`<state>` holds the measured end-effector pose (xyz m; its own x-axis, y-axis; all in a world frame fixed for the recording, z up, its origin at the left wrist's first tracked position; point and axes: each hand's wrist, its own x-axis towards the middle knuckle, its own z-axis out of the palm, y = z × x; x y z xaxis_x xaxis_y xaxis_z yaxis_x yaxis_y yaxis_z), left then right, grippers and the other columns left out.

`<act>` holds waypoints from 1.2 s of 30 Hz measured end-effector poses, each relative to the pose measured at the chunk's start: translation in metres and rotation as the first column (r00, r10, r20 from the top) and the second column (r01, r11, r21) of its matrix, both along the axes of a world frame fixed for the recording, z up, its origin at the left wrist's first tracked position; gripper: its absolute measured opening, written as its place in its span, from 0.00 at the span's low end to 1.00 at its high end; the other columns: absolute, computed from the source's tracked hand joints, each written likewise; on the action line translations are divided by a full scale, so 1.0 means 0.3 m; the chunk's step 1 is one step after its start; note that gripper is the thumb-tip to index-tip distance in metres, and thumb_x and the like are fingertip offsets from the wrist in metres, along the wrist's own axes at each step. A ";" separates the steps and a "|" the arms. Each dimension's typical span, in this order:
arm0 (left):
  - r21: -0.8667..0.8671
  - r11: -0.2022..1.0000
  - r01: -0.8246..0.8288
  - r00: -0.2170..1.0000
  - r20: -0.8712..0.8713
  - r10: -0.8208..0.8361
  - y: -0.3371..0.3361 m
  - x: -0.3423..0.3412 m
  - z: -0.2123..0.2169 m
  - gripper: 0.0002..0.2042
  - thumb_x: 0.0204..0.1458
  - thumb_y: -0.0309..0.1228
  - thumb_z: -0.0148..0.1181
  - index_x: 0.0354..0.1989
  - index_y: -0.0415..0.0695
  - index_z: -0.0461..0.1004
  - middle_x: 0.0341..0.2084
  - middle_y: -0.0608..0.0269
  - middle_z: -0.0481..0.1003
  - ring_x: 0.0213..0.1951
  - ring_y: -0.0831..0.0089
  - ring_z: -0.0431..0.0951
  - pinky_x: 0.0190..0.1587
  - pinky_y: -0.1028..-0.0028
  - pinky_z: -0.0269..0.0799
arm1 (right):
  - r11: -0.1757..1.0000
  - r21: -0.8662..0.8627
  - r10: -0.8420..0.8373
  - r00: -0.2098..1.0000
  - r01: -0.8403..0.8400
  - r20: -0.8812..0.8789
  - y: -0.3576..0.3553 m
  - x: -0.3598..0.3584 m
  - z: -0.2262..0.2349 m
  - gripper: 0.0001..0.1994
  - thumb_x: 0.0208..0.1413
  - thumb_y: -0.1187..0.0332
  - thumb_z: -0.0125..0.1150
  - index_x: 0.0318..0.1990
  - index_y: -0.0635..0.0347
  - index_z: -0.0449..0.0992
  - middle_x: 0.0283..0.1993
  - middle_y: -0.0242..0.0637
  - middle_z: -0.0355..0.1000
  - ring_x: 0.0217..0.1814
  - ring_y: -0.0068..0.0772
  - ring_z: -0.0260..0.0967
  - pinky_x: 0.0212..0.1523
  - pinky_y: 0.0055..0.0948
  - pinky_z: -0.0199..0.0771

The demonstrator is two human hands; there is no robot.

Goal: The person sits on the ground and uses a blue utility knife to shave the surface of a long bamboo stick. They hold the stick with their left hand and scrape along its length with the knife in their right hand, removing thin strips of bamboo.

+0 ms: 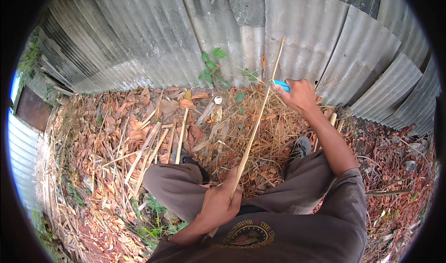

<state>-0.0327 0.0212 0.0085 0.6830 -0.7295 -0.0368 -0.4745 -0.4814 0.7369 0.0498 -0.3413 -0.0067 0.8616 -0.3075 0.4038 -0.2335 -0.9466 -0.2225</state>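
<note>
My left hand [221, 202] is closed round the near end of a long, pale bamboo strip [253, 135], close to my belly. The strip slants up and away to the right, its thin far end in front of the metal fence. In my right hand [301, 94], with the arm stretched forward, is a blue-handled knife [281, 85]. Its small blade end meets the strip in its upper part; the exact contact is too small to make out. My fingers cover most of the knife's handle.
A corrugated metal fence [139, 35] runs across the far side. Dry leaves [139, 105] and wood shavings cover the ground. Several split strips [153, 146] lie left of my bent knees. A green plant [211, 67] grows against the fence, and a stick [389, 193] lies at right.
</note>
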 end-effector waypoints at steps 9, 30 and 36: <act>0.017 0.998 0.066 0.990 -0.124 -0.064 0.119 -0.060 -0.026 0.30 0.50 0.25 0.52 0.64 0.39 0.55 0.20 0.46 0.73 0.24 0.46 0.76 0.28 0.56 0.71 | 0.943 -0.133 -0.282 0.944 0.306 0.172 -0.362 -0.066 -0.113 0.34 0.48 0.30 0.50 0.25 0.57 0.80 0.16 0.43 0.71 0.21 0.45 0.73 0.24 0.41 0.72; 0.006 1.000 0.002 0.985 -0.173 -0.001 0.320 -0.110 -0.081 0.25 0.53 0.24 0.50 0.62 0.40 0.60 0.26 0.45 0.74 0.29 0.45 0.77 0.33 0.58 0.72 | 0.997 0.047 -0.056 0.998 0.058 -0.042 -0.305 -0.027 -0.205 0.39 0.46 0.25 0.47 0.21 0.60 0.74 0.13 0.39 0.66 0.18 0.39 0.68 0.22 0.41 0.69; 0.010 0.993 -0.114 0.952 -0.285 0.112 0.336 -0.109 -0.131 0.23 0.54 0.24 0.50 0.60 0.38 0.62 0.28 0.48 0.75 0.30 0.49 0.79 0.34 0.63 0.74 | 0.194 0.968 0.201 0.960 0.157 -0.196 -0.041 0.037 -0.135 0.37 0.52 0.26 0.41 0.21 0.57 0.63 0.11 0.22 0.48 0.12 0.17 0.46 0.14 0.24 0.48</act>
<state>-0.0655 0.1218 -0.0307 0.7227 -0.6493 -0.2367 -0.1877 -0.5141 0.8369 0.0610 -0.3537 -0.0472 0.8727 -0.2739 -0.4043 -0.4248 -0.0175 -0.9051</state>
